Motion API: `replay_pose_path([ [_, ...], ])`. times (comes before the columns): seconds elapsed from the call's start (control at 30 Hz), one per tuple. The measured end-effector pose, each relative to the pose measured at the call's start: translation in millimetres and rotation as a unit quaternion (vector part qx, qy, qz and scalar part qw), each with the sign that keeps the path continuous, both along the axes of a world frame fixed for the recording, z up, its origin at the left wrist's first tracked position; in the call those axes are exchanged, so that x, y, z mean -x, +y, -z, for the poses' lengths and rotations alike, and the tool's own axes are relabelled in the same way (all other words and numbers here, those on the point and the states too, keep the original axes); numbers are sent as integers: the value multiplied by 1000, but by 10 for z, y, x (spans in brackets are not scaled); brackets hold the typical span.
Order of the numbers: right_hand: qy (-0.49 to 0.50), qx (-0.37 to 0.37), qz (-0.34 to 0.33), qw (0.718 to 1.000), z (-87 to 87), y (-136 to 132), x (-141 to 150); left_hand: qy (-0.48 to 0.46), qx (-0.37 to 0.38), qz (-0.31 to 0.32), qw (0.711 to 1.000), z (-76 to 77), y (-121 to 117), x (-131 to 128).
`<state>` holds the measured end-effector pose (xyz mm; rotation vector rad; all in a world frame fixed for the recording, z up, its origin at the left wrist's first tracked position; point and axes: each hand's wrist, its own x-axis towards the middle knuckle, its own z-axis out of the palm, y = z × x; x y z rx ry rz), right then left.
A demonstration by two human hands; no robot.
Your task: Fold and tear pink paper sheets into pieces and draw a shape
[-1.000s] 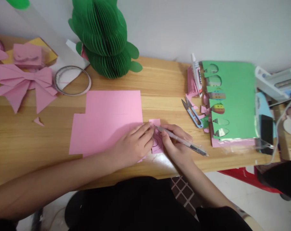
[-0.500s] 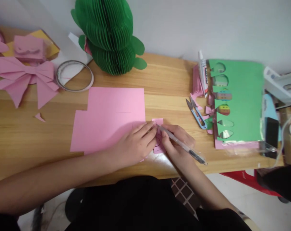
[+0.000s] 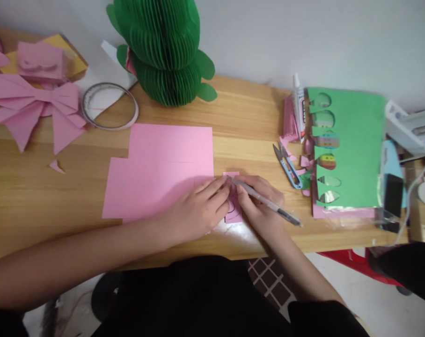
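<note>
My right hand [image 3: 263,201] grips a clear-barrelled pen [image 3: 268,201], its tip at the top part of a small pink paper strip [image 3: 235,213]. A dark curved line shows on the strip. My left hand [image 3: 201,208] lies flat with fingers stretched out. Its fingertips rest on the strip's left edge, and the palm covers a corner of a large pink paper sheet [image 3: 163,164]. Part of the strip is hidden under the fingers of both hands.
Thread snips [image 3: 288,166] lie right, near pink scraps, a glue tube [image 3: 299,110] and green paper with cut-outs [image 3: 356,150]. Behind stands a green honeycomb paper figure [image 3: 166,70]. A tape roll [image 3: 135,114] and pink paper bow [image 3: 40,100] are left.
The pen tip has shifted slightly up and left on the strip, and the pen's back end has dropped less far toward me. My left hand stays in place. The view has tilted slightly.
</note>
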<state>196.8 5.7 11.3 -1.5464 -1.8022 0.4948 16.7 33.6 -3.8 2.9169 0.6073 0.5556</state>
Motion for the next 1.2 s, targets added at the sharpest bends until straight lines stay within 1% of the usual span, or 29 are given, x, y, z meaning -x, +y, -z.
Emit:
replay_pose_path([
  [0.17,70,80,-13,994,-13,84,-74,10,25,1,1000,1,-6,10],
  [0.37,148,138,-15,979,-33,187,-108,22,-5,-13,1000,1,-7,-1],
  [0.53,170,151,-17,974,-52,225,-111,11,-18,-19,1000,7,-8,-4],
  [0.67,167,151,-19,974,-59,230,-116,-3,-22,-20,1000,8,-4,-13],
  [0.83,163,149,-23,975,-69,234,-111,4,-11,-16,1000,2,-3,-8],
  [1.07,186,155,-6,970,-100,207,-121,3,-7,-17,1000,7,-6,-2],
  [1.2,164,149,-5,975,-110,177,-141,17,3,-13,1000,7,-4,5],
])
